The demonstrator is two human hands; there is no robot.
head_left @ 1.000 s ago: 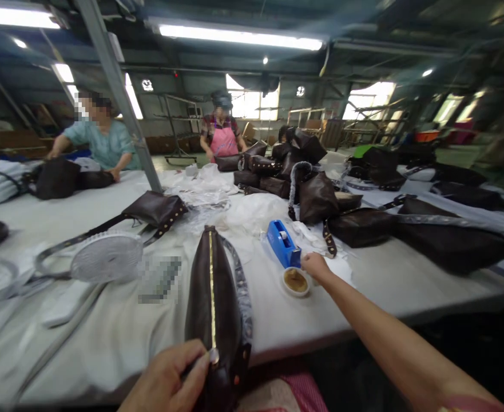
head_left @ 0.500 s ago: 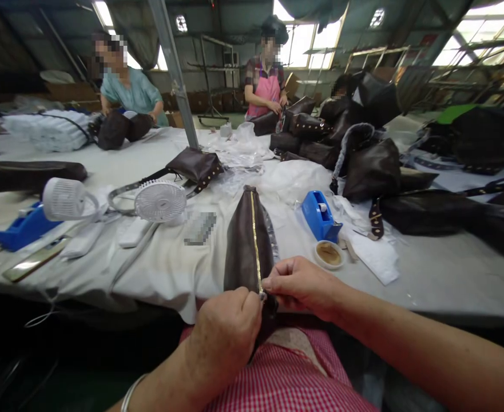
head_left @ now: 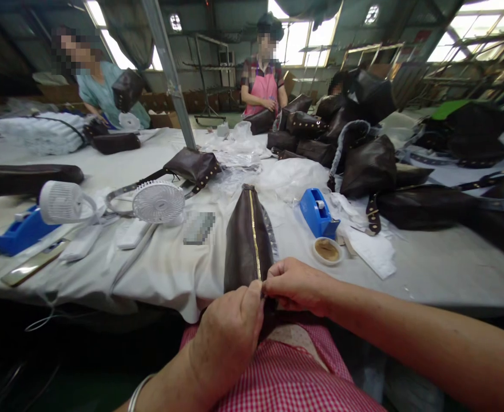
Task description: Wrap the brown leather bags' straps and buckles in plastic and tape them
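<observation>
A dark brown leather bag (head_left: 239,252) lies lengthwise in front of me, its near end over the table edge towards my lap. A gold-toothed zipper (head_left: 254,234) runs along its top and looks closed. My left hand (head_left: 230,326) is closed, pinching the bag at the zipper's near end. Right beside it, fingertips almost touching, my right hand (head_left: 294,285) pinches the same end from the right. The fingers hide the zipper's end and any pull there. Clear plastic wrapping shows along the bag's right side.
A blue tape dispenser (head_left: 318,213) and a round tub of brown paste (head_left: 327,250) stand right of the bag. Left are a white fan (head_left: 158,203) and another blue dispenser (head_left: 18,232). More brown bags (head_left: 369,166) pile up at right. Two co-workers stand across the table (head_left: 157,274).
My hands stay at the zipper's near end, with the left thumb now raised against it. The co-worker at left has lifted a brown bag and leaned left. The view shifted slightly.
</observation>
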